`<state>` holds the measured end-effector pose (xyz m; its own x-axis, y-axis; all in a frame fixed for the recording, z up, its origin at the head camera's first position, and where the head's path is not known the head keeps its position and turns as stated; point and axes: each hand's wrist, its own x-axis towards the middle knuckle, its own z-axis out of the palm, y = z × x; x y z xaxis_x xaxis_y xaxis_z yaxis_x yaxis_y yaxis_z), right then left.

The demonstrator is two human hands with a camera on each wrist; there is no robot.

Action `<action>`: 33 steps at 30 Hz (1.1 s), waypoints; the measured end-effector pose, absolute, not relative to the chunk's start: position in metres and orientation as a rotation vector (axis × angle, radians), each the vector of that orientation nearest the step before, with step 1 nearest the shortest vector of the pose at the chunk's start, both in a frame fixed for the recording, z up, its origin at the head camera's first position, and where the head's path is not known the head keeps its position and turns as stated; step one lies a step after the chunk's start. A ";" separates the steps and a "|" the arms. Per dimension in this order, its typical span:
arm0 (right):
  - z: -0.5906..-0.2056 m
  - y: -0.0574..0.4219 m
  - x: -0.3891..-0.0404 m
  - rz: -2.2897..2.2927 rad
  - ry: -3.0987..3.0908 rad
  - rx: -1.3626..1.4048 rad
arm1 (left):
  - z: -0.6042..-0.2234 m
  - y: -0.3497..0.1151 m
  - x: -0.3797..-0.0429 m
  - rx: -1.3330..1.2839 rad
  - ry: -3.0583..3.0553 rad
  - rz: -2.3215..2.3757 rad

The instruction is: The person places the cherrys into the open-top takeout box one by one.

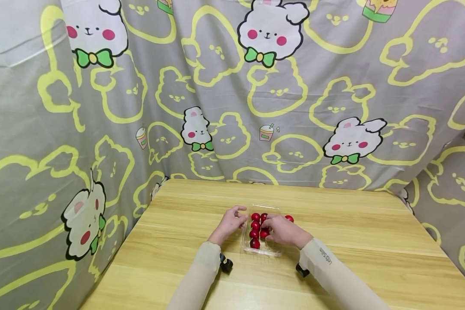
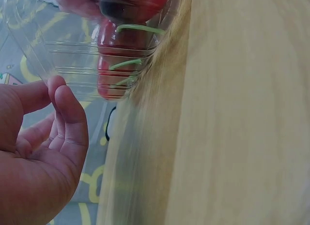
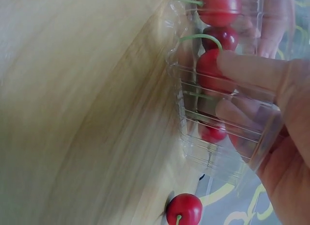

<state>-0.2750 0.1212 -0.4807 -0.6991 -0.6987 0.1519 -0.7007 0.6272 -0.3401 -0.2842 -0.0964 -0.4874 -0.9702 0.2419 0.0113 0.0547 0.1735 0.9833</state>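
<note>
A clear plastic box holds several red cherries with green stems, most in a row along its left side. At the box's left rim is my left hand; in the left wrist view its thumb and a fingertip pinch the rim. My right hand reaches inside the box from the right. Its thumb and finger hold a cherry there, seen through the clear wall in the right wrist view. Outside, just right of the box, lies a loose cherry, partly behind the right hand in the head view.
Box and loose cherry are on a wooden table. A grey curtain with cartoon animals hangs behind and at both sides. Black wrist mounts stick out under both sleeves.
</note>
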 end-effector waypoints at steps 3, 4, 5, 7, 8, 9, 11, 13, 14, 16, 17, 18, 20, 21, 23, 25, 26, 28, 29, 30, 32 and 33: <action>-0.481 0.122 -0.275 0.587 -2.833 1.216 | -0.500 -0.097 -0.292 0.274 2.283 1.915; -0.481 0.122 -0.275 0.583 -2.835 1.215 | -0.502 -0.097 -0.293 0.271 2.287 1.915; -0.481 0.122 -0.275 0.580 -2.835 1.216 | -0.503 -0.097 -0.294 0.263 2.287 1.914; -0.480 0.122 -0.275 0.578 -2.830 1.220 | -0.504 -0.097 -0.294 0.259 2.299 1.903; -0.480 0.122 -0.275 0.581 -2.826 1.221 | -0.504 -0.097 -0.294 0.256 2.299 1.902; -0.479 0.122 -0.275 0.588 -2.820 1.222 | -0.505 -0.097 -0.294 0.256 2.297 1.905; -0.477 0.123 -0.274 0.611 -2.803 1.224 | -0.504 -0.097 -0.294 0.260 2.300 1.903; -0.476 0.125 -0.273 0.654 -2.784 1.228 | -0.503 -0.097 -0.294 0.258 2.297 1.905; -0.475 0.126 -0.273 0.675 -2.774 1.230 | -0.503 -0.097 -0.294 0.254 2.296 1.906; -0.475 0.128 -0.274 0.729 -2.752 1.233 | -0.502 -0.098 -0.294 0.251 2.298 1.903; -0.475 0.130 -0.274 0.750 -2.740 1.233 | -0.502 -0.098 -0.295 0.250 2.298 1.903; -0.475 0.132 -0.275 0.769 -2.732 1.228 | -0.502 -0.098 -0.295 0.246 2.296 1.903; -0.474 0.136 -0.276 0.803 -2.707 1.207 | -0.503 -0.097 -0.295 0.252 2.299 1.904; -0.473 0.139 -0.277 0.821 -2.695 1.190 | -0.503 -0.098 -0.295 0.252 2.299 1.904; -0.471 0.144 -0.278 0.828 -2.667 1.151 | -0.503 -0.098 -0.296 0.256 2.303 1.902; -0.469 0.150 -0.280 0.839 -2.641 1.102 | -0.504 -0.098 -0.296 0.254 2.308 1.902; -0.468 0.154 -0.281 0.851 -2.632 1.075 | -0.504 -0.098 -0.296 0.252 2.310 1.900; -0.467 0.162 -0.284 0.863 -2.609 1.022 | -0.503 -0.098 -0.296 0.256 2.318 1.897; -0.466 0.166 -0.285 0.876 -2.603 0.996 | -0.503 -0.099 -0.295 0.271 2.325 1.897; -0.466 0.170 -0.286 0.894 -2.602 0.965 | -0.504 -0.099 -0.295 0.282 2.329 1.899; -0.465 0.178 -0.290 0.954 -2.605 0.911 | -0.504 -0.100 -0.294 0.325 2.349 1.894; -0.465 0.182 -0.292 0.962 -2.615 0.885 | -0.504 -0.100 -0.294 0.338 2.355 1.895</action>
<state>-0.2915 0.1821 -0.4651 -0.7950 -0.4640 0.3907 -0.6066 0.6046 -0.5163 -0.2939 -0.1000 -0.5036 -0.9704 0.2337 0.0607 0.1093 0.2012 0.9734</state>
